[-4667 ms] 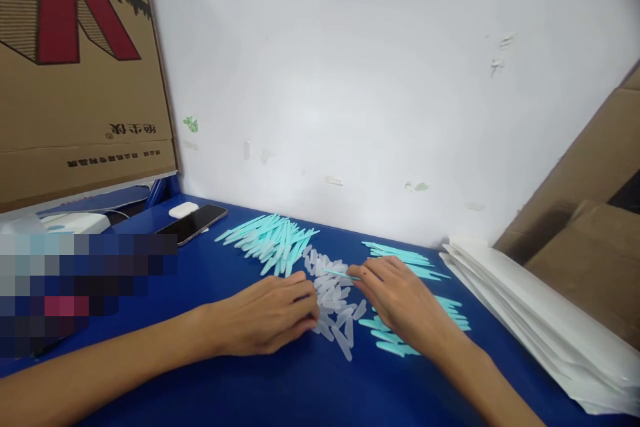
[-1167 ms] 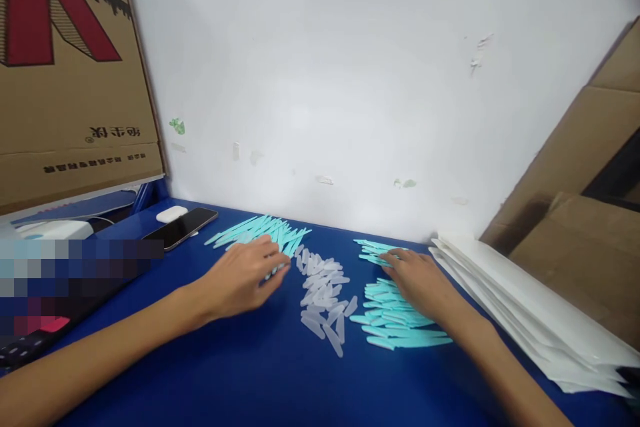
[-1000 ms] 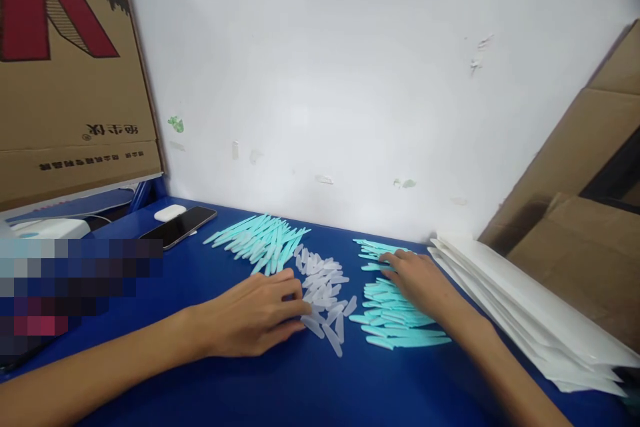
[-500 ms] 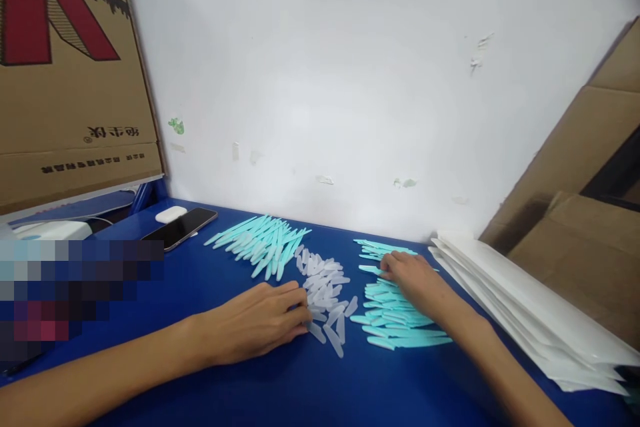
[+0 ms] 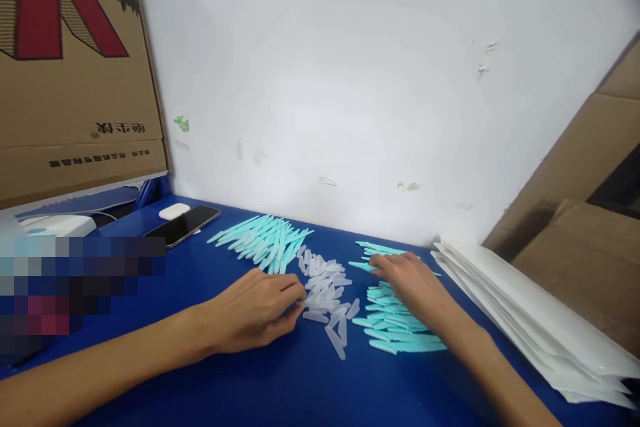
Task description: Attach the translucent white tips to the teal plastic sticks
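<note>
My left hand (image 5: 263, 310) has its fingers curled together at the left edge of a pile of small translucent caps (image 5: 327, 287); a cap seems to be at its fingertips, partly hidden. In my right hand (image 5: 413, 283) is a slim turquoise eyebrow razor (image 5: 358, 265), its wide end pointing left out of the pinched fingers. Below that hand lies a stack of turquoise razors (image 5: 387, 323), partly covered by the wrist. A few more razors (image 5: 380, 247) lie just beyond it. Left of the caps is a heap of razors with pale covered ends (image 5: 265, 240).
A phone (image 5: 184, 225) and a white case (image 5: 174, 211) lie at the back left of the blue table (image 5: 280, 387). White envelopes (image 5: 520, 320) are stacked on the right. Cardboard boxes (image 5: 85, 93) flank both sides, with a wall (image 5: 320, 80) behind.
My right hand has shifted slightly left and up, taking the razor's end left towards the caps. My left hand has drawn a little back and up, and its fingers have closed together.
</note>
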The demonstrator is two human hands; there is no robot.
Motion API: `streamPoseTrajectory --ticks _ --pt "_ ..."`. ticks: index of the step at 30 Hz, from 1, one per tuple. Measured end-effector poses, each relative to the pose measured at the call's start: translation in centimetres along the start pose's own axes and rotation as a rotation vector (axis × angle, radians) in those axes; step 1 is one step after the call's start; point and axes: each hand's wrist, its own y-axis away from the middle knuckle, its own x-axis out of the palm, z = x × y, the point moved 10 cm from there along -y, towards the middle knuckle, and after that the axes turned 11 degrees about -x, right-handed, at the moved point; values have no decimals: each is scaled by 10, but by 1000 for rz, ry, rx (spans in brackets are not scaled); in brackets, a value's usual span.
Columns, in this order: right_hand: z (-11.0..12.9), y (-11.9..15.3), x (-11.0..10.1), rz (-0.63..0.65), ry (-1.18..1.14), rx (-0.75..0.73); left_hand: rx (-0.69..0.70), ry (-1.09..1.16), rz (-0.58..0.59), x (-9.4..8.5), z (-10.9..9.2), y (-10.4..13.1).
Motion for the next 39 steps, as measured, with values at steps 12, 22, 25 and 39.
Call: streamPoseTrajectory --ticks 12,22,25,39 --pt "-6 2 -5 24 35 48 -81 48 -67 -2 18 -2" --pt "35 -1 -49 -332 -127 -107 -98 165 -83 0 25 -3" --pt "48 -4 -50 -314 -179 -142 -98 172 -105 0 26 -2" --pt "62 -6 -54 -296 -233 -202 -153 206 -122 0 30 -3"
